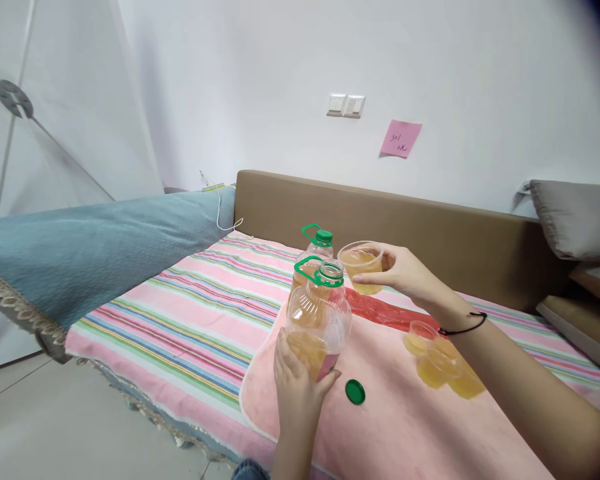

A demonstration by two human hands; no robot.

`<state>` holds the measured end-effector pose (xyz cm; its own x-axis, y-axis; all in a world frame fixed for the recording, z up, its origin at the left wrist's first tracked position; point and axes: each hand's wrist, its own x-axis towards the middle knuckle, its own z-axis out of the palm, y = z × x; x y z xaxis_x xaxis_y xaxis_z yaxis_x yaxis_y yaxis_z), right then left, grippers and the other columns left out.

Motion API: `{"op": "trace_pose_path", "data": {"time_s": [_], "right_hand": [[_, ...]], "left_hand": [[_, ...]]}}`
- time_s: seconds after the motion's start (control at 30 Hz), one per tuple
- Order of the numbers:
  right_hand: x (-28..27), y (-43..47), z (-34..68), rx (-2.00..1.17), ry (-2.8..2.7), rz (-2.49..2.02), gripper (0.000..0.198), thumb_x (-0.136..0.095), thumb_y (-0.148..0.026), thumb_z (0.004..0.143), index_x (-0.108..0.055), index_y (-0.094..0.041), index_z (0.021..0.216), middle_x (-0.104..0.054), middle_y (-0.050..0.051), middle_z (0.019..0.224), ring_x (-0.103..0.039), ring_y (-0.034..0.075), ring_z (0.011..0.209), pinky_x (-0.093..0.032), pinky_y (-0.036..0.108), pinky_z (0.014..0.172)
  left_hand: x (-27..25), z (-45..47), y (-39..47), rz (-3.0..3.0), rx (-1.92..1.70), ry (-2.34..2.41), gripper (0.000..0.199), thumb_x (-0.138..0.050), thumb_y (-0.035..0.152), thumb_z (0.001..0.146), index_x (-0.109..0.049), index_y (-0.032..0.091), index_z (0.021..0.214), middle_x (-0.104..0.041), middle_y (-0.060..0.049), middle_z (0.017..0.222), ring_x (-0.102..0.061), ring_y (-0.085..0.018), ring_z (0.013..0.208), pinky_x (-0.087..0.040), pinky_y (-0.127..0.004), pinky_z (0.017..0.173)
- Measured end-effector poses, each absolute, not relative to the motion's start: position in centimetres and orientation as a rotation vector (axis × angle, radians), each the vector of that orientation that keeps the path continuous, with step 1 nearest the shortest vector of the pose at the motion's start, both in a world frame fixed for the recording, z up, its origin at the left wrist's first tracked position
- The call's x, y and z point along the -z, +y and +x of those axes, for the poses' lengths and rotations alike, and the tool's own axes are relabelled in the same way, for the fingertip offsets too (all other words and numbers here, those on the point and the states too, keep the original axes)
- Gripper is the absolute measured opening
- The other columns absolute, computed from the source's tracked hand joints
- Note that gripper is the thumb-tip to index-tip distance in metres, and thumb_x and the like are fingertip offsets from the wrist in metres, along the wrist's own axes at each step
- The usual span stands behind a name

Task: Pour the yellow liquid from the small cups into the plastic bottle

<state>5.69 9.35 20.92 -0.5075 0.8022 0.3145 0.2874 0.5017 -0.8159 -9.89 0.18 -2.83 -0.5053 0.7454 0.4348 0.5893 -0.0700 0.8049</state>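
- Striped bed cover [180, 313] with a pink towel [395, 413] near the front edge; brown headboard [430, 227] behind.
- Left hand [295, 387]: grip clamped on the uncapped bottle [317, 320], upright on the towel.
- Right hand [405, 270]: grip clamped on a filled cup [363, 265], held just beside the bottle's mouth.
- Green cap [355, 391] lies on the towel, just right of the bottle.
- Capped bottle [319, 248] stands behind; filled cups [437, 363] toward the right edge.

Both bare hands raised, fingers curled closed in grips.
Left hand [296, 387] sits at six o'clock, fingers up; right hand [403, 270] reaches from four o'clock, forearm extended.
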Motion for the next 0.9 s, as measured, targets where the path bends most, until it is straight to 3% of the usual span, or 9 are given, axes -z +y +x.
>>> {"op": "trace_pose_path", "data": {"time_s": [0.37, 0.57, 0.73, 0.9], "right_hand": [[-20.0, 9.0, 5.5, -1.076, -1.917, -0.850, 0.051, -0.087, -0.037, 0.067, -0.071, -0.024, 0.113, -0.074, 0.007, 0.116, -0.068, 0.026, 0.108, -0.056, 0.039, 0.092], [-20.3, 9.3, 5.6, -1.122, -1.931, -0.795, 0.052, -0.087, -0.037, 0.067, -0.070, -0.024, 0.114, -0.074, 0.007, 0.116, -0.068, 0.027, 0.109, -0.057, 0.039, 0.090], [-20.8, 10.1, 5.7, -1.177, -1.931, -0.776, 0.052, -0.087, -0.038, 0.068, -0.069, -0.026, 0.115, -0.074, 0.006, 0.116, -0.069, 0.028, 0.108, -0.057, 0.038, 0.089], [-21.1, 11.2, 5.3, -1.217, -1.986, -0.702, 0.052, -0.089, -0.037, 0.066, -0.071, -0.028, 0.113, -0.074, 0.005, 0.116, -0.069, 0.028, 0.109, -0.057, 0.040, 0.092]], "left_hand": [[2.1, -9.9, -0.1, 1.379, -1.631, 1.983, 0.131, -0.091, 0.045, 0.056, -0.009, 0.013, 0.153, -0.030, -0.026, 0.154, -0.031, -0.040, 0.146, -0.033, -0.056, 0.120], [1.5, -10.1, -0.7, 1.235, -1.679, 1.844, 0.124, -0.080, 0.049, 0.069, 0.003, 0.018, 0.156, -0.013, -0.022, 0.163, -0.018, -0.034, 0.152, -0.026, -0.055, 0.124], [1.8, -10.7, -1.6, 1.174, -1.689, 1.734, 0.117, -0.078, 0.046, 0.070, -0.001, 0.024, 0.155, -0.017, -0.016, 0.163, -0.020, -0.031, 0.152, -0.023, -0.054, 0.126], [2.5, -12.2, -1.4, 1.208, -1.845, 1.578, 0.094, -0.054, 0.064, 0.086, -0.005, 0.023, 0.156, -0.024, -0.017, 0.161, -0.028, -0.031, 0.149, -0.027, -0.054, 0.124]]}}
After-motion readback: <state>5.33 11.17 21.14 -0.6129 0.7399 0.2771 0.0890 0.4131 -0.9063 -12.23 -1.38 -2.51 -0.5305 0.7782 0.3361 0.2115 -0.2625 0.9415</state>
